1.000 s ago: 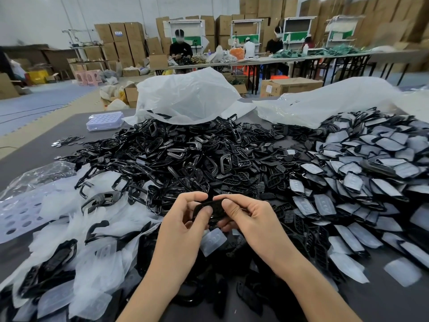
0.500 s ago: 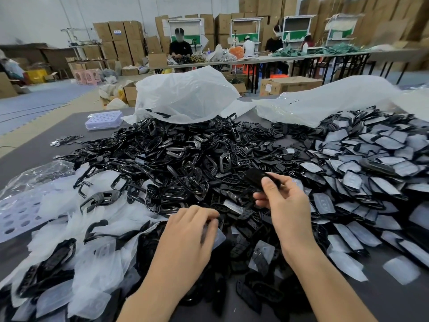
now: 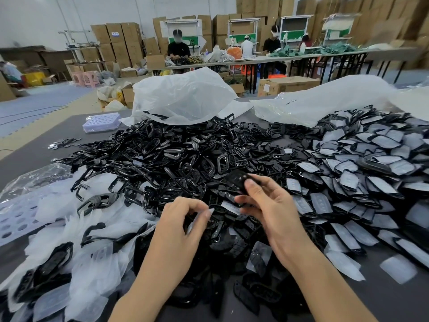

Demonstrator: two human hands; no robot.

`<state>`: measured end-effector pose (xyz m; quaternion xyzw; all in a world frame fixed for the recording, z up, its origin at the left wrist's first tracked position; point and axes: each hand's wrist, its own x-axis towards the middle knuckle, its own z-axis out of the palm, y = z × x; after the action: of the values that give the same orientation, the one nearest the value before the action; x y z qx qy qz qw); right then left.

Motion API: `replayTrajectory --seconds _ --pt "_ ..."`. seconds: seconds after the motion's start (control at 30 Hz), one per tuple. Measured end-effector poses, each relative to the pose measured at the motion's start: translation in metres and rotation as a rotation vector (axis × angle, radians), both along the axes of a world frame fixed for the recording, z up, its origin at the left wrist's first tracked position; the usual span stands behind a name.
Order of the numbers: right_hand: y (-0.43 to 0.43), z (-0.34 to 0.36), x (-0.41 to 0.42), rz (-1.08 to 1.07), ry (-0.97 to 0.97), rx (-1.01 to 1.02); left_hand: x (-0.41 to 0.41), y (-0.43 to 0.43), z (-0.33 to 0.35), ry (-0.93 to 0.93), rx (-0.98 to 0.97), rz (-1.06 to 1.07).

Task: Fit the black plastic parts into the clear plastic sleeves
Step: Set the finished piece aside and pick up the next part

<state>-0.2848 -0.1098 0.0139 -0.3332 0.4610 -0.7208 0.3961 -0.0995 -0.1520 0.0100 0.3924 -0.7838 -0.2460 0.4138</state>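
Note:
My right hand (image 3: 269,210) pinches a black plastic part (image 3: 240,181) between thumb and fingers, above the near edge of a large heap of loose black parts (image 3: 181,159). My left hand (image 3: 178,228) is just to its left, fingers curled, pinching what looks like a clear sleeve (image 3: 210,212), blurred by motion. The two hands are a short gap apart. Clear sleeves (image 3: 88,228) lie heaped on the left. Parts fitted in sleeves (image 3: 371,156) are piled on the right.
Two white plastic bags (image 3: 185,96) (image 3: 325,98) lie behind the heaps. A pale purple tray (image 3: 102,122) sits at the back left of the dark grey table (image 3: 34,154). Beyond are cardboard boxes, long tables and several seated people.
The hands were together on one part, then separated. My right hand reached into the heap and now brings a black part back toward my left hand, which has lifted slightly.

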Motion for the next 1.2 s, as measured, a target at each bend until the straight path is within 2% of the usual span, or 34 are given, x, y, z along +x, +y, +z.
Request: replayTrajectory --seconds 0.07,0.17,0.4,0.53,0.6,0.67,0.8,0.93,1.07,1.2 --pt "0.0 -0.002 0.007 0.186 -0.007 -0.03 -0.004 0.004 0.004 0.159 0.123 -0.012" --pt "-0.002 -0.007 0.021 0.33 0.103 -0.023 -0.008 0.007 0.003 0.24 0.215 -0.031" --pt "-0.002 -0.009 0.026 0.317 0.108 -0.005 -0.009 0.002 0.003 0.368 0.344 0.005" --pt "-0.003 -0.008 0.026 0.25 0.088 -0.039 -0.014 0.0 0.001 0.665 0.674 -0.133" --pt "-0.003 -0.007 0.024 0.221 0.043 -0.057 -0.016 0.001 0.0 0.712 0.749 -0.193" --pt "-0.002 -0.005 0.023 0.202 0.025 -0.059 -0.017 0.003 -0.001 0.669 0.687 -0.188" --pt "-0.002 -0.002 0.021 0.089 -0.009 -0.005 -0.014 0.002 -0.001 0.545 0.447 -0.055" --pt "-0.002 -0.005 0.01 -0.06 0.007 0.065 -0.007 0.003 0.004 0.414 0.376 -0.099" --pt "-0.002 -0.007 0.016 0.059 0.117 0.091 -0.012 0.008 0.003 0.296 0.27 -0.071" --pt "-0.001 -0.007 0.023 0.17 0.172 0.099 -0.013 0.007 0.002 0.418 0.279 0.01"
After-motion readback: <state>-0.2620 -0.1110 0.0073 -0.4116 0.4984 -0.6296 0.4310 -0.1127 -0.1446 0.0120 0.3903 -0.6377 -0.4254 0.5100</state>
